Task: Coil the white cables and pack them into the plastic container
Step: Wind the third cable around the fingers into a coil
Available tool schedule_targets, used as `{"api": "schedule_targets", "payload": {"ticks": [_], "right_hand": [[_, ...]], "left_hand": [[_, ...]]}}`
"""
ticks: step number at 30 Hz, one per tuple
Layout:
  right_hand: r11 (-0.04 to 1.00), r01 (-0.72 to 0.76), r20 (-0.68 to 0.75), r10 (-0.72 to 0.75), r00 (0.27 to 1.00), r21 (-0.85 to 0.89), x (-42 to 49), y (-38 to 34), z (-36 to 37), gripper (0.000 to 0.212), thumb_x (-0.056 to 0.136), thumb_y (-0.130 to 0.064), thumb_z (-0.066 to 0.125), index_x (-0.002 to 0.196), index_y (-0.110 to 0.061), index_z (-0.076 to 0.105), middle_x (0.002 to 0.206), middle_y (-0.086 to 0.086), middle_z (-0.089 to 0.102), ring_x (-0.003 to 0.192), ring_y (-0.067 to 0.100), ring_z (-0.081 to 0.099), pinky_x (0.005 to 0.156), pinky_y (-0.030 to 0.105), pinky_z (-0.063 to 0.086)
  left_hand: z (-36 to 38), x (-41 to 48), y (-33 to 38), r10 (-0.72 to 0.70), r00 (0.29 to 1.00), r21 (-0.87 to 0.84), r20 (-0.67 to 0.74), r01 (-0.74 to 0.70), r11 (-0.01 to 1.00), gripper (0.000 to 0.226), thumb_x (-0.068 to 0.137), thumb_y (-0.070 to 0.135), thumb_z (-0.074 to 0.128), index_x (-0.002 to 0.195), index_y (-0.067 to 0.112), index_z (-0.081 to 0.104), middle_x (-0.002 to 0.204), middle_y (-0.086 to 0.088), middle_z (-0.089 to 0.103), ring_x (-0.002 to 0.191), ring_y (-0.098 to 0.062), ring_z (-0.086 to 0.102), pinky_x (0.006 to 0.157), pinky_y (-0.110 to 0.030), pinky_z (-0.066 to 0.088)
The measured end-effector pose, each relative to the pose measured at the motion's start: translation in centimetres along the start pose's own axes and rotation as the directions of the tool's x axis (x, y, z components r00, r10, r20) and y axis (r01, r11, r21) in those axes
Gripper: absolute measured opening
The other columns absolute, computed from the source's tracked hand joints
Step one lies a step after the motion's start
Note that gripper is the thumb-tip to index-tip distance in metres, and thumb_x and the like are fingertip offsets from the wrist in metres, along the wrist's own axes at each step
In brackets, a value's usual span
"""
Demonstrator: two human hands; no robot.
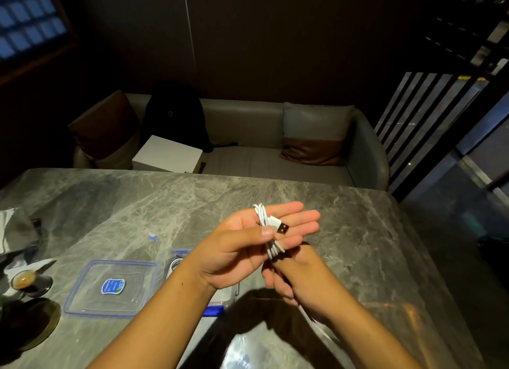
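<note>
Cable (268, 232) loops are lying across my left hand (248, 240), thumb pinning them, fingers flat; right hand (296, 276) is curling around the trailing end below. Container (217, 294) is sitting under my left forearm, lid (110, 287) beside it, blue label unreadable

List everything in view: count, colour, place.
white cable: 1, white with orange-tipped USB plug, coiled in the left hand
lid: 1, clear with blue label, table left
plastic container: 1, clear with blue clips, behind the left forearm, cable inside
cup: 1, dark, table far left
table: 1, grey marble
sofa: 1, grey, behind table
white box: 1, on sofa
backpack: 1, black, on sofa
left hand: 1, pinching coil
right hand: 1, under coil
</note>
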State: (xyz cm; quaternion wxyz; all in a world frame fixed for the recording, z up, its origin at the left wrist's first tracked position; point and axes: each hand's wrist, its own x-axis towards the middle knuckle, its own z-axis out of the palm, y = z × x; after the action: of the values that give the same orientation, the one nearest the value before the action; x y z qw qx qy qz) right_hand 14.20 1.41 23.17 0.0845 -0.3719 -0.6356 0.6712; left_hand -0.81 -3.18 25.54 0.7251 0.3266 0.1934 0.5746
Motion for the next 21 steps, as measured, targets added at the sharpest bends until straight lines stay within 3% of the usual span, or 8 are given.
{"api": "schedule_targets", "payload": {"ticks": [3,5,10,13,17,21], "right_hand": [[0.992,0.115,0.029,-0.114,0.993,-0.06,-1.5,-0.4,0.6,0.035,0.104,-0.017,0.041,0.081,-0.01,0.065,0.049,-0.006,0.049,0.04,0.006,0.038,0.044,0.02,0.033],[0.971,0.18,0.007,-0.181,0.983,-0.159,-2.1,-0.7,0.5,0.028,0.103,-0.021,0.046,0.089,-0.016,0.07,0.055,-0.005,0.051,0.048,0.004,0.043,0.051,0.018,0.036],[0.819,0.318,0.047,-0.337,0.94,-0.477,-3.8,-2.5,-1.0,0.029,0.095,-0.033,0.057,0.077,-0.011,0.063,0.059,-0.001,0.048,0.056,0.004,0.041,0.056,0.035,0.037],[0.758,0.345,0.081,-0.363,0.928,-0.554,-4.1,-3.9,-2.2,0.025,0.093,-0.034,0.062,0.071,-0.022,0.062,0.059,-0.005,0.053,0.056,0.004,0.046,0.056,0.036,0.04],[0.672,0.367,0.112,-0.391,0.913,-0.643,-3.6,-5.5,-4.0,0.017,0.091,-0.036,0.061,0.082,-0.026,0.071,0.068,-0.002,0.066,0.059,0.012,0.058,0.06,0.043,0.049],[0.545,0.422,0.162,-0.46,0.873,-0.724,-3.2,-7.2,-4.8,0.02,0.087,-0.039,0.059,0.077,-0.025,0.071,0.068,-0.007,0.069,0.066,0.011,0.064,0.061,0.037,0.051]], "left_hand": [[-0.7,-0.2,0.5,0.003,1.0,0.013,-0.02,-0.003,1.0,0.051,0.095,-0.011,0.032,0.146,-0.01,0.029,0.15,-0.032,0.036,0.141,-0.044,0.034,0.117,-0.044,0.03],[-1.1,-0.4,0.8,-0.011,0.999,0.051,-0.045,0.013,0.999,0.051,0.095,-0.009,0.034,0.146,-0.009,0.03,0.149,-0.031,0.037,0.14,-0.044,0.036,0.116,-0.044,0.032],[-1.8,-0.8,0.8,-0.036,0.994,0.096,-0.1,0.045,0.994,0.052,0.094,-0.008,0.039,0.146,-0.007,0.032,0.148,-0.029,0.041,0.139,-0.042,0.04,0.115,-0.046,0.031],[-2.1,-1.0,0.2,-0.085,0.99,0.103,-0.112,0.097,0.99,0.053,0.093,-0.01,0.04,0.145,-0.008,0.031,0.146,-0.03,0.043,0.138,-0.042,0.041,0.116,-0.047,0.031],[-2.0,-1.0,-0.6,-0.16,0.972,0.153,-0.17,0.187,0.97,0.05,0.092,-0.007,0.044,0.142,-0.007,0.041,0.135,-0.025,0.056,0.125,-0.034,0.055,0.113,-0.043,0.037],[-1.3,-0.9,-0.9,-0.233,0.969,0.202,-0.083,0.245,0.948,0.039,0.093,-0.008,0.046,0.131,-0.006,0.052,0.122,-0.019,0.062,0.117,-0.029,0.058,0.113,-0.042,0.038]]}}
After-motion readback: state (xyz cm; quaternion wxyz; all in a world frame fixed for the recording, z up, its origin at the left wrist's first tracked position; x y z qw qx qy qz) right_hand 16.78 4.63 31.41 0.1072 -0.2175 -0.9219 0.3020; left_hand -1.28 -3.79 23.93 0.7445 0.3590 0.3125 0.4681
